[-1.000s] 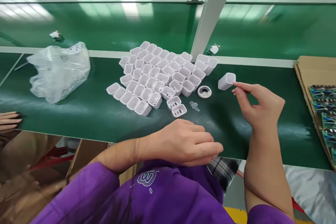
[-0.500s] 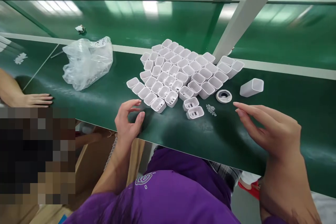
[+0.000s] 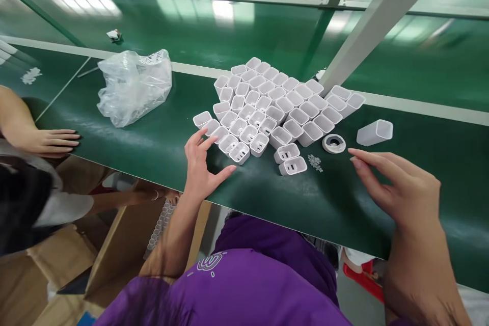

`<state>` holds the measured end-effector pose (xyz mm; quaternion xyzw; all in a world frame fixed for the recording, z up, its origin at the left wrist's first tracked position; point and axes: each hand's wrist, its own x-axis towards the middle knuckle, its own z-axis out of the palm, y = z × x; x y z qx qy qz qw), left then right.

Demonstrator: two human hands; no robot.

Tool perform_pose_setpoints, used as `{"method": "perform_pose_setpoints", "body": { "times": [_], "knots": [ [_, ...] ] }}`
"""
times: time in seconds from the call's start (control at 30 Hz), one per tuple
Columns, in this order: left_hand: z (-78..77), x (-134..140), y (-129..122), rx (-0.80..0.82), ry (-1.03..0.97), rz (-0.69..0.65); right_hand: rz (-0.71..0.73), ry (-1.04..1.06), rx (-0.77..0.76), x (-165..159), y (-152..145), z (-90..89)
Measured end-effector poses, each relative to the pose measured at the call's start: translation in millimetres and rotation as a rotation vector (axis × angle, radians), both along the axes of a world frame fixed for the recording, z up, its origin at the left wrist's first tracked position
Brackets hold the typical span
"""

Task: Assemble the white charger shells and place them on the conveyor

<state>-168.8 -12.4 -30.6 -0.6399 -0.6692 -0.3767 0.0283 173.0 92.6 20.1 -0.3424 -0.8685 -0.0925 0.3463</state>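
My left hand point(image 3: 202, 165) reaches over the table with fingers and thumb spread, empty. Its fingertips are at the front-left edge of a cluster of white plastic housings point(image 3: 260, 107); whether they touch one, I cannot tell. These stand upright, packed closely, with slots in the floors of several. Two housings point(image 3: 293, 166) stand at the front of the group. My right hand point(image 3: 399, 188) hovers at the right, thumb and forefinger pinched together; anything between them is too small to make out. Left of it lie a small heap of clear bits point(image 3: 315, 163) and a white ring-shaped roll point(image 3: 333, 143).
One housing point(image 3: 375, 133) lies on its side at the right. A clear plastic bag point(image 3: 133, 89) rests on the green table point(image 3: 153, 147). Another person's hand point(image 3: 57, 141) lies flat at the left. A pale post point(image 3: 385, 15) rises behind the housings. Cardboard boxes point(image 3: 63, 252) stand below.
My left hand has moved forward to the front-left housings and its fingers have spread wider. My right hand stays pinched in nearly the same place. The view has shifted slightly.
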Motion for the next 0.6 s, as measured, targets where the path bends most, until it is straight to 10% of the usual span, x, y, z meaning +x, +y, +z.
{"method": "perform_pose_setpoints", "body": {
  "times": [0.3,0.6],
  "knots": [
    [0.6,-1.8,0.1,0.025,-0.025,-0.001,0.326,-0.186,-0.102,-75.0,-11.5,14.5],
    [1.9,-6.2,-11.7,0.027,-0.292,0.051,0.331,-0.375,-0.058,-135.5,-11.0,4.4]
  ]
}}
